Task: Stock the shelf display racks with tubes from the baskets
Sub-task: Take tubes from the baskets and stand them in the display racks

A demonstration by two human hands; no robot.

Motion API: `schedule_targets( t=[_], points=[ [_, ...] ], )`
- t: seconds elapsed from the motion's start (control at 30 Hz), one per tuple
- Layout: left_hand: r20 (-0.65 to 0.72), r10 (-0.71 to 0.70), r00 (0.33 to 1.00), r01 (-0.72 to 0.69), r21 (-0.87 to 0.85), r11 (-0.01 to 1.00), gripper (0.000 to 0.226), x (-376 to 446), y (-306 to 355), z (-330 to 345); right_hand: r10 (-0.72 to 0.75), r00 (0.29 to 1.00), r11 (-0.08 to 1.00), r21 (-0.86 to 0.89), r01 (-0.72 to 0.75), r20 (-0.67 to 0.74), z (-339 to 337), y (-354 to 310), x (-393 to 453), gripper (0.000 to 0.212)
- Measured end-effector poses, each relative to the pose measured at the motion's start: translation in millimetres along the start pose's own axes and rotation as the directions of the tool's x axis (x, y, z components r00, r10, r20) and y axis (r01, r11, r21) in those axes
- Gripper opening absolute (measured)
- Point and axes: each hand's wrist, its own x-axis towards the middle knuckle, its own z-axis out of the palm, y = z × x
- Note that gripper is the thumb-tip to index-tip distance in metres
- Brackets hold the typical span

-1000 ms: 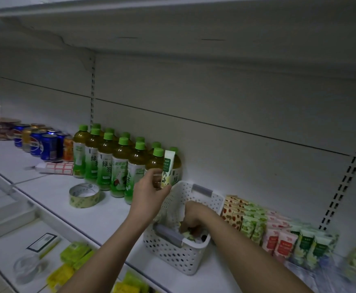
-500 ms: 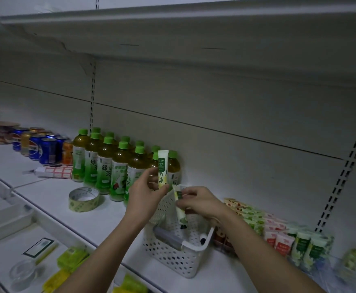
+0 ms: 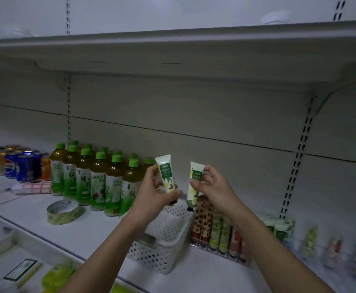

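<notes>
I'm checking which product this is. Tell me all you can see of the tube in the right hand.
The tube in the right hand is slim and white, seemingly soft plastic, with a green label panel, yellow flower print and a dark cap at the bottom. It hangs nearly upright, crimped end up, pinched near the top by the right hand, above the white basket.

Head-worn view, facing forward, close to shelf [image 3: 46,210], slightly downward

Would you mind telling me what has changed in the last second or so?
The right hand came up out of the basket, having taken a second tube, and now pinches it upright above the basket. The left hand kept its grip on the first tube, lifting it slightly. The bottles, tape roll and racked tubes stayed put.
</notes>
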Motion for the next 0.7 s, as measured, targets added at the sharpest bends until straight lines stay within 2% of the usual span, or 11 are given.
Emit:
schedule_targets(
  t=[0.07, 0.23, 0.37, 0.43, 0.53, 0.63, 0.7],
  points=[
    [0.059, -0.006, 0.998, 0.007, -0.005, 1.0, 0.073, -4.0, 4.3, 17.3, -0.032, 0.999, 0.999, -0.006, 0.032, -0.038, -15.3, -5.0, -10.9, 0.023],
    [0.169, -0.014, 0.986, 0.022, -0.045, 0.999, 0.041, -11.0, 12.4, 67.0, -0.04, 0.988, 0.999, 0.004, 0.042, -0.151, -60.7, -14.2, -40.2, 0.019],
    [0.221, -0.027, 0.975, 0.04, -0.054, 0.998, 0.035, -11.6, 16.0, 106.1, -0.041, 0.967, 0.999, 0.024, 0.048, -0.252, -106.4, -19.0, -66.2, 0.027],
    [0.249, -0.03, 0.968, 0.042, -0.045, 0.998, 0.031, -12.1, 14.3, 125.7, -0.03, 0.945, 0.998, 0.044, 0.046, -0.326, -130.4, -18.9, -78.9, 0.02],
    [0.245, -0.038, 0.969, 0.058, -0.073, 0.996, 0.037, -12.8, 9.3, 153.4, -0.013, 0.918, 0.999, 0.04, 0.031, -0.396, -160.3, -14.0, -98.6, 0.007],
    [0.248, -0.067, 0.966, 0.087, -0.068, 0.994, 0.052, -11.1, 5.3, 174.0, 0.008, 0.894, 1.0, 0.012, -0.003, -0.449, -181.2, -7.3, -113.6, 0.005],
    [0.265, -0.081, 0.961, 0.084, 0.0, 0.996, 0.055, -6.6, 3.1, 182.8, 0.024, 0.88, 0.999, -0.018, -0.037, -0.474, -192.2, -3.8, -120.3, 0.012]
  ],
)
